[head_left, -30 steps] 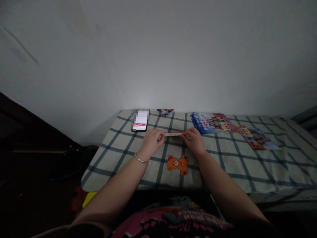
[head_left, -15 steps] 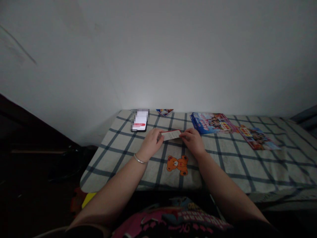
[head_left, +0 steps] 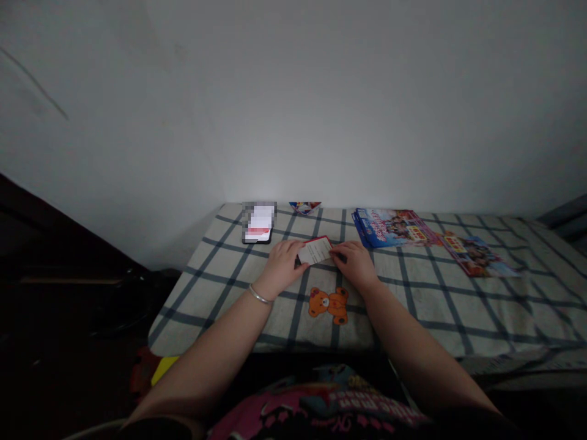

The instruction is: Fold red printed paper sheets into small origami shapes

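Note:
A small piece of paper (head_left: 315, 251), white with printed lines and a red far edge, is held between my two hands above the checked cloth. My left hand (head_left: 280, 264) grips its left end, thumb at the near side. At the right end, the fingers of my right hand (head_left: 354, 261) pinch the corner. The paper looks folded, though the fingers cover both of its ends. Just nearer to me, an orange teddy bear picture (head_left: 329, 304) lies on the cloth.
A phone (head_left: 259, 223) with a lit, blurred screen lies at the back left. Beside it is a folded colourful paper triangle (head_left: 305, 207) near the wall (head_left: 293, 110). Printed leaflets (head_left: 389, 227) are stacked at the right, with another leaflet (head_left: 479, 253) farther right on the checked tablecloth (head_left: 413, 305).
The paper has tilted, its printed white face now showing more fully and its right end angled upward. My right hand has shifted slightly left; both hands keep their hold.

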`<action>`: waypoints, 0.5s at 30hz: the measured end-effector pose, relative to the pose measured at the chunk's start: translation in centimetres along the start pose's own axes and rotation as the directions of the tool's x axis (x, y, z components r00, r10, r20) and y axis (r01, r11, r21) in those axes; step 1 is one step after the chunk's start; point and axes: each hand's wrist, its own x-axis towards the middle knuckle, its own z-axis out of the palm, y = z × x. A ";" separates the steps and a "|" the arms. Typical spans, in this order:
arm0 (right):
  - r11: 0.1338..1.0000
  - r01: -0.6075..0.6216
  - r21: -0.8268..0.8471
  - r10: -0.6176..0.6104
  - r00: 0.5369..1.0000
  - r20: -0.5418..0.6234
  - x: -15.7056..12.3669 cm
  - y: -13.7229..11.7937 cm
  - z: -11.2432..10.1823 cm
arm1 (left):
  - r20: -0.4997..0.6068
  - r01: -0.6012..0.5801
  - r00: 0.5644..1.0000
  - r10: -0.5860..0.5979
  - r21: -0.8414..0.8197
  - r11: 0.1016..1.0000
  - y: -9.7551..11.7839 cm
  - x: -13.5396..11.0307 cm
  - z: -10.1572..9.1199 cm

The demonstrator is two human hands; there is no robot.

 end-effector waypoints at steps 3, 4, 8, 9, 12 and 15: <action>1.000 -0.027 0.000 0.027 1.000 -0.009 0.0 0.0 0.0 | -0.025 -0.017 1.000 0.015 -0.078 0.997 0.0 0.1 0.0; 0.999 -0.037 0.002 0.037 0.999 -0.016 0.0 -0.1 0.0 | -0.036 -0.025 0.999 0.022 -0.102 0.994 0.1 0.1 -0.1; 0.996 -0.082 0.031 0.083 0.996 -0.034 -0.1 -0.5 -0.1 | -0.063 -0.061 0.997 0.052 -0.140 0.988 0.3 0.1 -0.3; 0.995 -0.092 0.042 0.094 0.995 -0.038 -0.1 -0.6 -0.1 | -0.064 -0.070 0.996 0.062 -0.138 0.988 0.4 0.1 -0.3; 0.990 -0.112 0.083 0.117 0.991 -0.061 -0.2 -0.9 0.1 | -0.079 -0.104 0.992 0.094 -0.133 0.986 0.5 0.2 -0.5; 0.978 -0.129 0.163 0.142 0.987 -0.071 -0.2 -1.0 0.4 | -0.115 -0.151 0.984 0.138 -0.118 0.981 0.5 0.2 -0.5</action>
